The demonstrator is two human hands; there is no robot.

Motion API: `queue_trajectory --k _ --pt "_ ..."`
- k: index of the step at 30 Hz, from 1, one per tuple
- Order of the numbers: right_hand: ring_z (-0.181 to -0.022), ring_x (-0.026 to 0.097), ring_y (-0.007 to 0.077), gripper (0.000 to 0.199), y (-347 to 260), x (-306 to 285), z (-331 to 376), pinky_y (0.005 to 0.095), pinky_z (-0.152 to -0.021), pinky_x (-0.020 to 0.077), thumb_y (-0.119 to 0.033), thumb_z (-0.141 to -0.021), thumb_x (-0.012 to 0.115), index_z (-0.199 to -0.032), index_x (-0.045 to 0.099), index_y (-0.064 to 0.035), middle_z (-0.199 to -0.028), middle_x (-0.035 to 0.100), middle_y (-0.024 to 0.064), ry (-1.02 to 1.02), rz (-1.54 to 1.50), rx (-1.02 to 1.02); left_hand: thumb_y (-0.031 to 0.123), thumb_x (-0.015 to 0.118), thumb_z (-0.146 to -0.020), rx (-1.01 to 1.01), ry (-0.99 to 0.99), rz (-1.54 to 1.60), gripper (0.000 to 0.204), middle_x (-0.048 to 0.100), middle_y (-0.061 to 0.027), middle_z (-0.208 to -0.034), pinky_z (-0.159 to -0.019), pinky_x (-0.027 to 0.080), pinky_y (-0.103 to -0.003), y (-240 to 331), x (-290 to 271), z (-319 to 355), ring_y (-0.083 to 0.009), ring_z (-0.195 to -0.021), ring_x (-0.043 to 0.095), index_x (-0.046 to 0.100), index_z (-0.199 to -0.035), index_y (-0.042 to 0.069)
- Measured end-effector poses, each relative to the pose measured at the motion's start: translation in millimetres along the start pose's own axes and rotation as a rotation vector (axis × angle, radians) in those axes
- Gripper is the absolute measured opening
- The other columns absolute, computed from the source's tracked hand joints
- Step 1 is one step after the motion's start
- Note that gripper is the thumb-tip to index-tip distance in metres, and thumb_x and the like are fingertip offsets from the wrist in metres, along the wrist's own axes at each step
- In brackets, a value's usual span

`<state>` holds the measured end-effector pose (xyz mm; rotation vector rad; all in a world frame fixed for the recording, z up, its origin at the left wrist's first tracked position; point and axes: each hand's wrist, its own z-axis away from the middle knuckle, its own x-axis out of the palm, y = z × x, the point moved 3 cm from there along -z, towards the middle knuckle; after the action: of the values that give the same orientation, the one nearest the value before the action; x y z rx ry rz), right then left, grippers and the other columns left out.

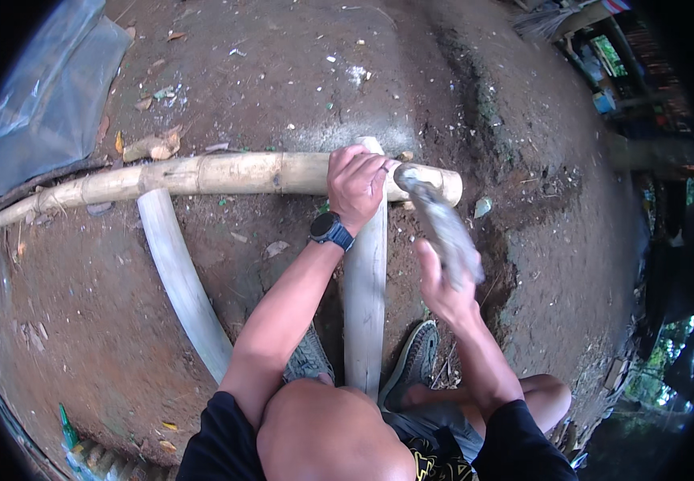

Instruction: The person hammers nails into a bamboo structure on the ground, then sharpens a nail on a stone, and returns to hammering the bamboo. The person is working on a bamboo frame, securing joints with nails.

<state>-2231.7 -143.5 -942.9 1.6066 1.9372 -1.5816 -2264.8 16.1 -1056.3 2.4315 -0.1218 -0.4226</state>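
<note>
At 10 o'clock a grey plastic sheet (46,96) lies on the dirt ground (283,64); at 7 o'clock is a small green packet (67,429). The left hand (357,184) is closed around the top of a pale stripped pole (365,297), where it meets a bamboo pole (203,174) lying across. The right hand (443,284) grips a blurred grey blade-like tool (441,224), at 2 o'clock from the left hand, just beside it. Another pale pole (183,284) lies at 8 o'clock.

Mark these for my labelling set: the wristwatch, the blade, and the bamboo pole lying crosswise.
wristwatch (330,230): head view, on its dial.
blade (443,228): head view, mid-length, blurred.
bamboo pole (227,173): head view, mid-stem.
</note>
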Motion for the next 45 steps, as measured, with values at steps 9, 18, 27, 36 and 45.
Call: queue_trajectory --k 9,18,27,36,45 --pt "-0.058 0.065 0.028 0.027 -0.3 -1.7 7.2 0.0353 -0.052 0.0502 -0.012 -0.082 0.069 -0.098 0.061 0.0075 -0.073 0.06 0.0165 -0.078 0.029 0.007 0.004 0.068 -0.075 -0.028 -0.004 0.003 0.008 0.069 -0.007 -0.083 -0.08 0.045 -0.039 2.3 -2.5 3.5 -0.0259 -0.089 0.063 0.069 -0.084 0.006" --pt "-0.048 0.057 0.0245 0.019 1.5 -6.7 4.5 0.0332 -0.048 0.047 -0.012 -0.083 0.064 -0.097 0.064 0.0011 -0.066 0.056 0.0105 -0.061 -0.028 0.023 0.002 0.067 -0.075 -0.029 0.018 -0.009 0.007 0.068 -0.0066 -0.082 -0.08 0.045 -0.039 -0.1 -1.0 2.5 -0.0255 -0.088 0.062 0.068 -0.082 0.005" --pt "-0.058 0.066 0.0303 0.026 6.1 -4.1 8.2 0.0321 -0.053 0.0523 -0.021 -0.088 0.065 -0.101 0.065 0.0018 -0.078 0.065 0.0155 -0.092 0.004 -0.067 0.002 0.066 -0.073 0.002 0.027 0.01 0.011 0.069 -0.0062 -0.083 -0.081 0.045 -0.039 -2.8 1.1 -1.7 -0.0258 -0.089 0.062 0.069 -0.083 0.006" --pt "-0.064 0.056 0.0163 0.025 9.8 -12.4 19.2 0.0305 -0.056 0.045 -0.022 -0.092 0.059 -0.105 0.059 0.0002 -0.075 0.057 0.006 -0.166 -0.061 -0.003 -0.001 0.064 -0.074 -0.008 0.021 0.045 0.012 0.069 -0.0074 -0.083 -0.082 0.046 -0.039 -2.2 -0.3 -4.7 -0.0252 -0.091 0.062 0.068 -0.083 0.005" --pt "-0.064 0.065 0.0284 0.022 10.4 -12.0 23.1 0.0364 -0.06 0.0518 -0.016 -0.087 0.063 -0.099 0.065 0.0022 -0.073 0.063 0.0131 -0.104 0.022 0.065 0.0 0.063 -0.073 -0.018 0.03 0.023 0.012 0.068 -0.0077 -0.083 -0.082 0.046 -0.04 -2.7 -1.0 -2.9 -0.0276 -0.091 0.062 0.068 -0.083 0.005"
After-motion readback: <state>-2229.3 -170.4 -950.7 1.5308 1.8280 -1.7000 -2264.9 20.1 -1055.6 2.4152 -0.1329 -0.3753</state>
